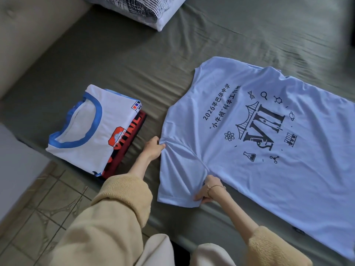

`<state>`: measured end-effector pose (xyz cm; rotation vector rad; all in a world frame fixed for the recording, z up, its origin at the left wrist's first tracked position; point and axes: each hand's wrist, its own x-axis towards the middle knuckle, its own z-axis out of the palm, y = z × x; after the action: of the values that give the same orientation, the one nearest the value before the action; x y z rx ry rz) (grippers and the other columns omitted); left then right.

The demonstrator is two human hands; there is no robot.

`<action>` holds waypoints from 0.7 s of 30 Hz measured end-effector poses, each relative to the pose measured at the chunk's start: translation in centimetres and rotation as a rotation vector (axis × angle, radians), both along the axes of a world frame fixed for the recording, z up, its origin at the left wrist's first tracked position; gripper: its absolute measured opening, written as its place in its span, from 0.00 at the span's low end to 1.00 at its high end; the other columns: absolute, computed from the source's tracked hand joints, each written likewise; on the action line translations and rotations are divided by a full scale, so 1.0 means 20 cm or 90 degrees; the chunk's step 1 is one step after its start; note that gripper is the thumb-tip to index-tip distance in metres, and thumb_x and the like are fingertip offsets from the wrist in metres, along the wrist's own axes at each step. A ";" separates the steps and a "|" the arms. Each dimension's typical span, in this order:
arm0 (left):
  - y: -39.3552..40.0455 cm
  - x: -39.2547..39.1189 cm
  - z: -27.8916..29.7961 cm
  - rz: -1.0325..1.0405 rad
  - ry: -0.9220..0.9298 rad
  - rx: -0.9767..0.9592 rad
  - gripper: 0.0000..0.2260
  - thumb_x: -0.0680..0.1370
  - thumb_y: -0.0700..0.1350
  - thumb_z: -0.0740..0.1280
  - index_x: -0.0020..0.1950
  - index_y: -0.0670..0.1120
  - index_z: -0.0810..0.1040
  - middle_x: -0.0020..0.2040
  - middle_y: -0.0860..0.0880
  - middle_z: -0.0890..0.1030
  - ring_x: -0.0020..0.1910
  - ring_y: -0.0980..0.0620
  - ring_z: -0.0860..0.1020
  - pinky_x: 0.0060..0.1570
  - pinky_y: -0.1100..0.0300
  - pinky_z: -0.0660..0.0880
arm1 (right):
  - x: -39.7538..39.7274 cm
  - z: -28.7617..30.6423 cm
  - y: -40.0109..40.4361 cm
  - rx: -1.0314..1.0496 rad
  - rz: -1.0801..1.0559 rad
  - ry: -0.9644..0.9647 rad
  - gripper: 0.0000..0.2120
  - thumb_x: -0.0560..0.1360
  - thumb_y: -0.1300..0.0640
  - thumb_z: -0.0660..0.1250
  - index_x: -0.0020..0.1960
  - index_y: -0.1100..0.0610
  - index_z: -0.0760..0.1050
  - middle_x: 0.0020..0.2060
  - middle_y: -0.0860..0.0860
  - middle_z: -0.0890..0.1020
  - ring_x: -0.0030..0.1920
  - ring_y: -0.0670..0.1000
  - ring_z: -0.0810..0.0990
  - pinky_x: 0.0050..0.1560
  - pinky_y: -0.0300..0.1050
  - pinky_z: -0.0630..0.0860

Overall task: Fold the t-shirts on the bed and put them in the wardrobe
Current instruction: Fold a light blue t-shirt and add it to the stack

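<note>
Head view: both hands' grip, left hand (153,147) and right hand (208,189), pinches one spread t-shirt (240,131); two folded shirts (92,131) lie beside.

It was a home bedroom: a sheeted bed (134,60), a pillow (153,10) at its head, tiled floor (48,204) beside it.

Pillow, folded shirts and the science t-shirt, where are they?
pillow (153,10), head view, on its striped cover.
folded shirts (92,131), head view, on the top white shirt.
science t-shirt (240,179), head view, on plain cloth below the print.
</note>
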<state>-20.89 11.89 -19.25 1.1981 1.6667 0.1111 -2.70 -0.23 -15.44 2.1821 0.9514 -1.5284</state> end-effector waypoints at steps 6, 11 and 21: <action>0.00 0.00 -0.01 0.006 0.014 0.008 0.12 0.78 0.41 0.64 0.37 0.46 0.66 0.43 0.45 0.74 0.44 0.49 0.71 0.42 0.60 0.65 | 0.04 -0.01 -0.03 0.043 -0.227 0.004 0.16 0.68 0.54 0.74 0.35 0.58 0.67 0.25 0.52 0.75 0.19 0.49 0.73 0.22 0.37 0.69; 0.00 0.01 0.01 0.003 0.024 0.007 0.12 0.78 0.41 0.64 0.36 0.46 0.66 0.43 0.46 0.74 0.45 0.49 0.71 0.42 0.60 0.65 | 0.11 -0.08 -0.09 0.098 -0.655 0.140 0.06 0.71 0.71 0.66 0.44 0.65 0.70 0.35 0.58 0.74 0.26 0.52 0.74 0.15 0.34 0.67; -0.03 0.04 0.07 -0.003 0.052 0.009 0.06 0.80 0.42 0.62 0.51 0.40 0.72 0.59 0.39 0.76 0.58 0.42 0.74 0.50 0.57 0.68 | 0.14 0.01 -0.08 0.056 -0.414 0.157 0.08 0.71 0.62 0.72 0.46 0.60 0.74 0.30 0.50 0.78 0.30 0.46 0.76 0.22 0.33 0.70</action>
<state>-20.02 11.22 -17.81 1.2312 1.7369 0.0728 0.19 -1.84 -15.23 2.5591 0.3714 -2.1075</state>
